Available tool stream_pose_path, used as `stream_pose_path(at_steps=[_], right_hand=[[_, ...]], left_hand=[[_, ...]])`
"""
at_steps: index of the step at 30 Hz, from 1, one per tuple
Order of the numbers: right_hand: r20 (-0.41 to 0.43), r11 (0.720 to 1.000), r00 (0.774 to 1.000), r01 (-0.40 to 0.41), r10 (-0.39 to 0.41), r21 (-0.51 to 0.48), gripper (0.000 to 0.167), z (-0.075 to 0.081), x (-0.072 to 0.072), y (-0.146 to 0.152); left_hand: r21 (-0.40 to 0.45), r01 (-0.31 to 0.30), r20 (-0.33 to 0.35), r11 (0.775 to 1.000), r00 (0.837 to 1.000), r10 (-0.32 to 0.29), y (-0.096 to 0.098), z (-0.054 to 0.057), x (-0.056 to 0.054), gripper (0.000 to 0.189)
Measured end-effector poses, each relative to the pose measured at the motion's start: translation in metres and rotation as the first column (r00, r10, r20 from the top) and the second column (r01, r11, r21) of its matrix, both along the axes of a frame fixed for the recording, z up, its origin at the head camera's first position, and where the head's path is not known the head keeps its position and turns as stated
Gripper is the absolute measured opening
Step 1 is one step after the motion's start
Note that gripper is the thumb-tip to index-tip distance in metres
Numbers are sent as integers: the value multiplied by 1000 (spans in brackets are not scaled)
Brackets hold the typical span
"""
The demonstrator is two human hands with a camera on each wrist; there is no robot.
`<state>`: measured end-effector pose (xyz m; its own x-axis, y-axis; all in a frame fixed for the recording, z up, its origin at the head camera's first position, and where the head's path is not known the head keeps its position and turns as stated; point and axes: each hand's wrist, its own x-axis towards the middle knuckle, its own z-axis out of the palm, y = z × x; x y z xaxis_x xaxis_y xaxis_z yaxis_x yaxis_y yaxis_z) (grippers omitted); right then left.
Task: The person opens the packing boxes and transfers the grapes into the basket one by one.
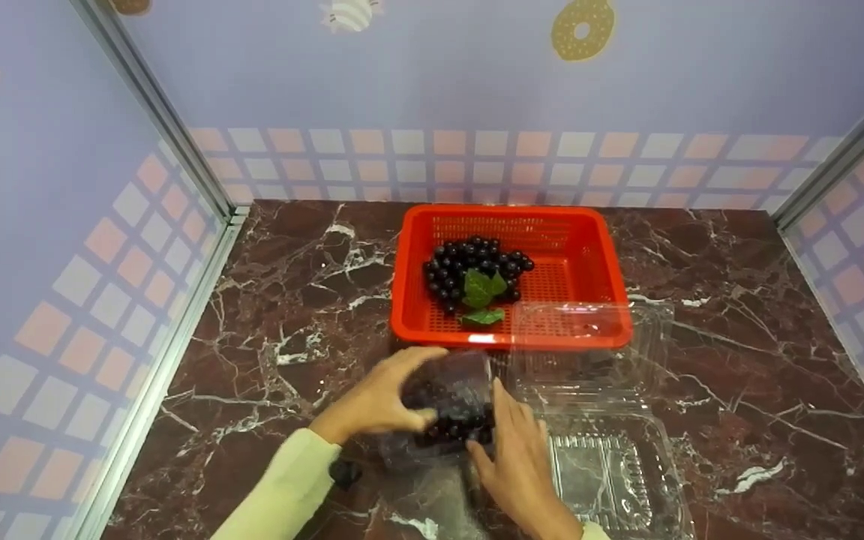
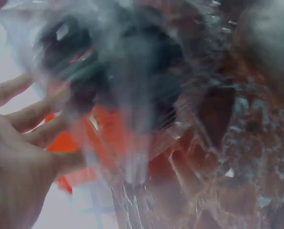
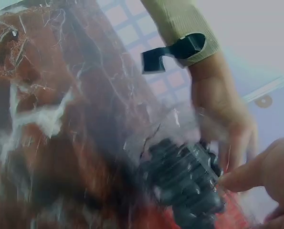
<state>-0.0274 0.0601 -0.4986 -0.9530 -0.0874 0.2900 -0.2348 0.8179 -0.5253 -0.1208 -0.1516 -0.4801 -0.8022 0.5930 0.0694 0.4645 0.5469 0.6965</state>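
Observation:
Between the two hands is a clear plastic clamshell box [image 1: 436,446] with a bunch of dark grapes [image 1: 451,416] in it, blurred by motion. My left hand [image 1: 383,394] holds its left side, thumb and fingers spread apart around it. The right hand [image 1: 518,454] holds the right side, fingers along the wall and thumb near the front edge. In the left wrist view the grapes [image 2: 122,62] show through the plastic beside the left hand [image 2: 27,148]. In the right wrist view the right hand [image 3: 270,176] touches the box edge next to the grapes [image 3: 180,176].
Behind the hands stands a red plastic basket [image 1: 619,300] with more dark grapes [image 1: 469,262] and green leaves [image 1: 481,289]. A second clear clamshell box [image 1: 604,472] lies open at the right, its lid overlapping the basket's front. Patterned panels [image 1: 477,90] enclose the marbled table [image 1: 732,420].

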Motion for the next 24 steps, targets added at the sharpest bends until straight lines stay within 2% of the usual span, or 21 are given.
stream_pose_path(at_steps=[3,7,12,16,24], right_hand=[[-21,1000,1000,6,-5,29,87,-4,3,0],[2,998,1000,2,-2,64,79,-4,5,1],[43,996,999,3,-7,91,71,-3,4,4],[39,994,999,0,-4,112,68,-2,5,7],[39,991,999,1,-6,131,63,-3,4,12]], left_hand=[[0,-23,44,1000,999,23,-3,9,-3,85],[-73,34,48,997,998,-31,-1,15,-8,83],[-145,90,115,985,991,-73,3,18,-11,83],[-161,126,171,979,980,-98,4,23,-14,81],[-151,171,154,974,977,-147,6,26,-20,76]])
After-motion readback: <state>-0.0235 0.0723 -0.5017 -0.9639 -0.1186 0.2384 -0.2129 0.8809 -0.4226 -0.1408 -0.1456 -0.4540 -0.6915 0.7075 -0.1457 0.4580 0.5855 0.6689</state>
